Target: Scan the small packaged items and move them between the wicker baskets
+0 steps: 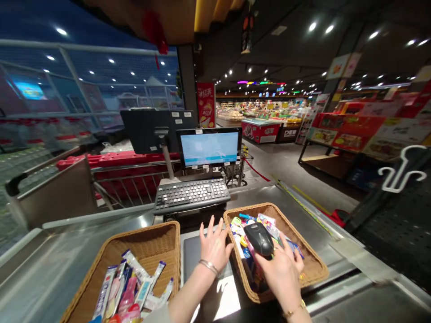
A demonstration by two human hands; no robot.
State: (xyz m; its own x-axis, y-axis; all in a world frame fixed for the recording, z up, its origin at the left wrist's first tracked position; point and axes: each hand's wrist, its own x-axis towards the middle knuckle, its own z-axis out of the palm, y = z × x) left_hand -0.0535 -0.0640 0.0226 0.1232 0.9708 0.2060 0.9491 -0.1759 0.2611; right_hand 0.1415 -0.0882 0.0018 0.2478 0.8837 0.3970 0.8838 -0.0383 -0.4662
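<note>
My right hand [282,274] grips a black handheld barcode scanner [259,238] above the right wicker basket [305,251], which is filled with small bright packets [251,237]. My left hand [213,246] hangs open, fingers spread, over a dark flat panel [197,255], close to that basket's near rim. It touches nothing I can make out. A second wicker basket [151,237] sits at the lower left, holding several long sachets and stick-shaped packs [129,282]. A bracelet circles each wrist.
A black keyboard [191,195] and a lit checkout monitor [208,147] stand directly ahead on the steel counter [57,264]. A shopping cart [50,193] stands at the left behind the counter. Store displays and a wide aisle [279,157] lie at the back right.
</note>
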